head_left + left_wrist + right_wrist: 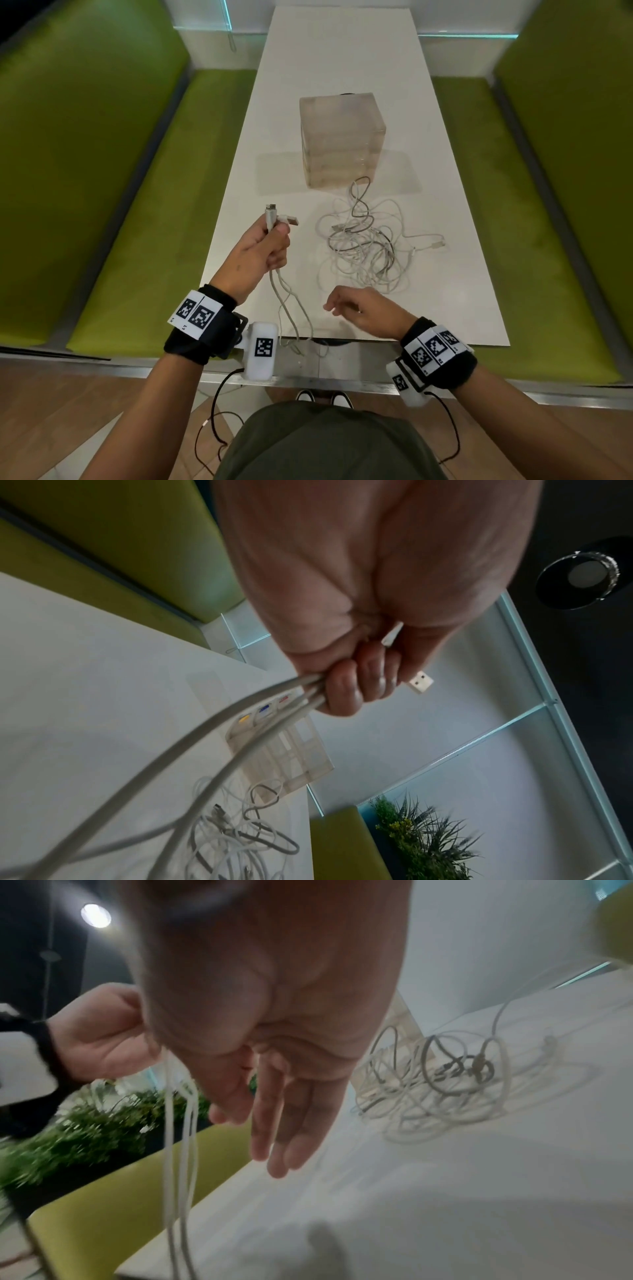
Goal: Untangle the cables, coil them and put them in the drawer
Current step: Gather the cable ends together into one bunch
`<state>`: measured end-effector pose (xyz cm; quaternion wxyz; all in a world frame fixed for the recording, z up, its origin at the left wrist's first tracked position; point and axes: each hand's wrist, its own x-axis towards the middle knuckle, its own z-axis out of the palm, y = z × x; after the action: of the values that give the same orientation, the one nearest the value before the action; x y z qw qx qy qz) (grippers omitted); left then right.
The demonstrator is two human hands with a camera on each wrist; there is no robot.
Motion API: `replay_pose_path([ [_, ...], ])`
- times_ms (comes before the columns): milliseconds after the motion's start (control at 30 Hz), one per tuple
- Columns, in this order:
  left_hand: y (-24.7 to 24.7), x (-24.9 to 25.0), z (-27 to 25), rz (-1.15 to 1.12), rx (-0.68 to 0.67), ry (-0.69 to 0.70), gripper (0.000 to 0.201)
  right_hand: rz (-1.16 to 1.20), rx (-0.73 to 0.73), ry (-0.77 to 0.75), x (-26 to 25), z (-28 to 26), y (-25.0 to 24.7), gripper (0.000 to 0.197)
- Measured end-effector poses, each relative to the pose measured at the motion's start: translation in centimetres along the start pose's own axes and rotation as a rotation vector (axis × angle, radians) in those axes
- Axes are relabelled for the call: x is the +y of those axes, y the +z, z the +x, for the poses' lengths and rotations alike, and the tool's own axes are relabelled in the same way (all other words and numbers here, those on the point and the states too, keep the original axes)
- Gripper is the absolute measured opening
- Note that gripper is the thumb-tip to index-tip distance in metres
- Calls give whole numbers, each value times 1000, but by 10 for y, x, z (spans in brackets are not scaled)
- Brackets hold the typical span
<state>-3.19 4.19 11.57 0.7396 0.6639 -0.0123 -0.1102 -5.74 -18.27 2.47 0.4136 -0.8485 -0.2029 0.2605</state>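
Note:
My left hand [265,245] is raised over the table's near left and grips a grey-white cable [287,301] folded into strands; two USB plugs [279,216] stick out above the fist. In the left wrist view the curled fingers [346,688] hold the strands [192,750], one plug [420,682] pointing away. The strands hang past the table's near edge. My right hand [356,308] hovers empty to the right, fingers [284,1137] loosely straight. A tangled pile of white and grey cables [368,246] lies before a translucent drawer box [342,140].
The long white table [342,51] is flanked by green padded benches [120,205] on both sides. The drawer box [284,753] shows small coloured tags on its front. A glass partition and a plant [424,837] stand beyond the table's far end.

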Motion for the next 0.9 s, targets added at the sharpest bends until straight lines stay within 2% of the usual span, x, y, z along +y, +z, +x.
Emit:
replay_pose_path([
  [67, 1, -2, 0, -18, -19, -15, 20, 79, 169, 44, 3, 1, -16, 24],
  [133, 1, -4, 0, 3, -26, -22, 23, 97, 417, 134, 13, 3, -38, 22],
  [200, 2, -7, -1, 24, -29, -24, 24, 24, 615, 255, 34, 6, -62, 22],
  [233, 2, -7, 0, 34, -32, -23, 25, -22, 668, 342, 46, 6, -74, 21],
  [300, 4, -8, 0, 50, -39, -19, 24, -92, 697, 542, 66, 3, -92, 16],
  [333, 5, -8, 1, 55, -38, -18, 24, -111, 652, 628, 73, 2, -97, 13],
  [367, 6, -9, 1, 59, -30, -18, 25, -127, 582, 684, 77, 1, -99, 19],
  [433, 9, -10, 3, 48, -7, -12, 27, -140, 481, 722, 80, 4, -96, 34],
  [500, 10, -11, 5, 23, 8, -1, 27, -131, 482, 721, 79, 8, -89, 22],
  [567, 11, -12, 7, -7, 11, 11, 27, -122, 517, 716, 78, 12, -84, 18],
  [667, 13, -12, 8, -61, 12, 19, 27, -6, 662, 605, 67, 17, -83, 13],
  [767, 17, -15, 11, -110, 32, 9, 27, 175, 848, 327, 32, 16, -85, 11],
  [833, 24, -17, 13, -137, 50, 3, 27, 290, 852, 92, -4, 13, -82, 11],
  [900, 34, -21, 16, -168, 62, 2, 27, 405, 756, -83, -33, 14, -76, 17],
])
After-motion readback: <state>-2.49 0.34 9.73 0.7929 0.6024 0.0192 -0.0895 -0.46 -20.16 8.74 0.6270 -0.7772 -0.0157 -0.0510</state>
